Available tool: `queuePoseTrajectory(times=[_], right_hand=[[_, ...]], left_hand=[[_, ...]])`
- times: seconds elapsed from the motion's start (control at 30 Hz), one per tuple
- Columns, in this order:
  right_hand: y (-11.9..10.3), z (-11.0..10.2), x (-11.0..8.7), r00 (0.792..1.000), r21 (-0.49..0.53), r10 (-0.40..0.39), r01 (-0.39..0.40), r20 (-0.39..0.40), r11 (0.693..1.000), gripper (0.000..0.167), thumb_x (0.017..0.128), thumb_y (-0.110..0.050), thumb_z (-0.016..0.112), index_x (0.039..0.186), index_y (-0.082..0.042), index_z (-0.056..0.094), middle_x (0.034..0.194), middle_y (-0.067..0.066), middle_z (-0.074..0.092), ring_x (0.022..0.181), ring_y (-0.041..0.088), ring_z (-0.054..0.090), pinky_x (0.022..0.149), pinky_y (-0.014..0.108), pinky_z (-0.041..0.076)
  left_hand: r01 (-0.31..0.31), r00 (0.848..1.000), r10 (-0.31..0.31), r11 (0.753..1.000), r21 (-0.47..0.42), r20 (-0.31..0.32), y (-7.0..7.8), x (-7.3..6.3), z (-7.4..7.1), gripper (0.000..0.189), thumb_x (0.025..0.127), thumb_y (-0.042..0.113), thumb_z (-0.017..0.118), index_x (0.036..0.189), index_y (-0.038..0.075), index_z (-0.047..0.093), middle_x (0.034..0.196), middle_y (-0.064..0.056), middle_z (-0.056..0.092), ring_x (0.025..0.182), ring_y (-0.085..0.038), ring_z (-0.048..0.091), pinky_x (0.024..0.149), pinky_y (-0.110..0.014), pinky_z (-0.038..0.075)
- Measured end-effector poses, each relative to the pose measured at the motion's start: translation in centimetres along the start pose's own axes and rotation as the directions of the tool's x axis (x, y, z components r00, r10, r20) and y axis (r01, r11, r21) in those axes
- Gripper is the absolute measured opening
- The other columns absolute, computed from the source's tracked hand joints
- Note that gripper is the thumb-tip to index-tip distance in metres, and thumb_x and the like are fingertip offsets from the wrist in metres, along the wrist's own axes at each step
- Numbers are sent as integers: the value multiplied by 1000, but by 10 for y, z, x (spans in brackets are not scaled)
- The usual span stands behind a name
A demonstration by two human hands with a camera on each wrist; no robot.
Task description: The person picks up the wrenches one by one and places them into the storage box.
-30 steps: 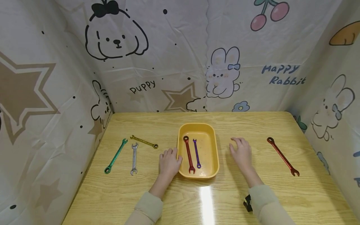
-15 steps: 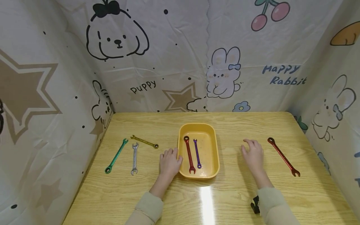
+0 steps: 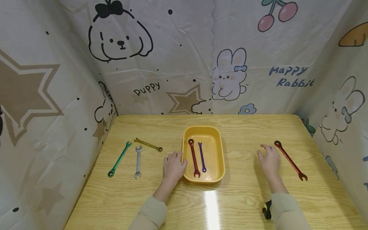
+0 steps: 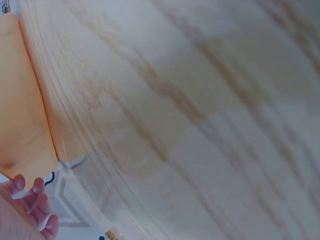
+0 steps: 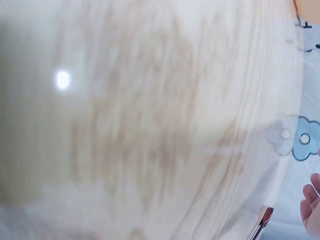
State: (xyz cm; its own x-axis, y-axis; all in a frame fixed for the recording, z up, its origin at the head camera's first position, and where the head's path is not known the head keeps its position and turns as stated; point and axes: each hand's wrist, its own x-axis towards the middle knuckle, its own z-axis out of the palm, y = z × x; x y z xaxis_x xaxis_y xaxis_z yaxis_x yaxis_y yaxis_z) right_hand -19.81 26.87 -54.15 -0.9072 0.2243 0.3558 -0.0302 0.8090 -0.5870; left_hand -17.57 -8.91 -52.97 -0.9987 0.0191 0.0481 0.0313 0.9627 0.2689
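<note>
My left hand [image 3: 173, 166] is at the left rim of a yellow plastic tray [image 3: 221, 172], gripping it with the thumb over the edge. Bent fingertips show beside the tray's wall in the left wrist view. Inside the tray lie a red combination wrench [image 3: 194, 158] and a smaller purple wrench [image 3: 202, 157]. My right hand [image 3: 270, 161] holds nothing; its fingers are loosely bent. Just right of it, another red wrench [image 3: 290, 160] lies slanted on the table. The right wrist view catches only a few right-hand fingers and one end of that wrench.
On the left of the wooden table [image 3: 241, 201] lie a green wrench [image 3: 119, 159], a silver open-end wrench [image 3: 138, 162] and a gold wrench [image 3: 148, 145]. Patterned cloth [image 3: 172, 48] surrounds the back and sides. A black device [image 3: 267, 210] sits at the right wrist.
My right hand has moved rightward from beside the tray to close by the red wrench on the table. The left hand, tray and wrenches have stayed put.
</note>
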Motion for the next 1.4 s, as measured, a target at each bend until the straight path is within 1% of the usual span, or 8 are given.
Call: queuePoseTrajectory(times=[0.23,0.47,0.63,0.87,1.07,1.27,1.4], right_hand=[[14,-7,-1,998,14,64,-64,8,998,27,85,-5,60,110,5,58,109,28,51,103,46,45,88,59,30],[26,-13,1,991,17,132,-132,-11,991,27,86,-5,57,111,5,57,108,29,48,103,46,43,86,59,30],[33,-17,2,981,23,191,-191,-20,981,28,87,-5,55,113,5,56,108,28,49,104,45,43,88,58,27],[45,-20,4,969,1,245,-245,-24,970,29,89,-6,52,115,5,55,111,29,47,106,47,41,86,58,27],[57,-21,3,948,-14,316,-317,-41,948,31,91,-10,52,119,3,54,119,28,44,112,47,38,92,57,26],[64,-22,2,943,28,324,-323,-81,946,31,89,-9,53,117,3,55,119,28,44,111,48,36,91,58,22],[68,-23,2,935,32,350,-349,-64,937,33,90,-11,52,120,1,53,124,28,41,115,47,32,94,58,18]], left_hand=[[-2,1000,2,1000,-8,-3,1,0,-1,37,90,33,46,119,10,54,106,-9,57,97,-27,50,84,-44,36],[0,1000,0,1000,-12,1,1,-1,-1,37,91,33,46,119,10,54,106,-9,57,97,-27,50,84,-43,36],[-1,1000,1,1000,-9,-1,1,-1,-1,36,90,33,46,118,11,54,104,-9,57,95,-26,50,83,-43,36],[7,1000,-7,1000,-6,14,1,-1,-1,38,91,34,45,120,11,53,107,-9,56,98,-27,50,85,-44,35],[13,999,-13,1000,2,31,1,0,-2,39,91,34,45,122,11,52,109,-9,56,100,-27,50,87,-44,35],[11,999,-12,1000,9,30,1,0,-2,40,91,34,45,124,12,51,110,-9,56,100,-27,50,87,-44,35],[6,1000,-6,1000,2,24,0,0,-2,40,91,34,45,123,11,52,109,-9,56,99,-28,50,86,-44,35]])
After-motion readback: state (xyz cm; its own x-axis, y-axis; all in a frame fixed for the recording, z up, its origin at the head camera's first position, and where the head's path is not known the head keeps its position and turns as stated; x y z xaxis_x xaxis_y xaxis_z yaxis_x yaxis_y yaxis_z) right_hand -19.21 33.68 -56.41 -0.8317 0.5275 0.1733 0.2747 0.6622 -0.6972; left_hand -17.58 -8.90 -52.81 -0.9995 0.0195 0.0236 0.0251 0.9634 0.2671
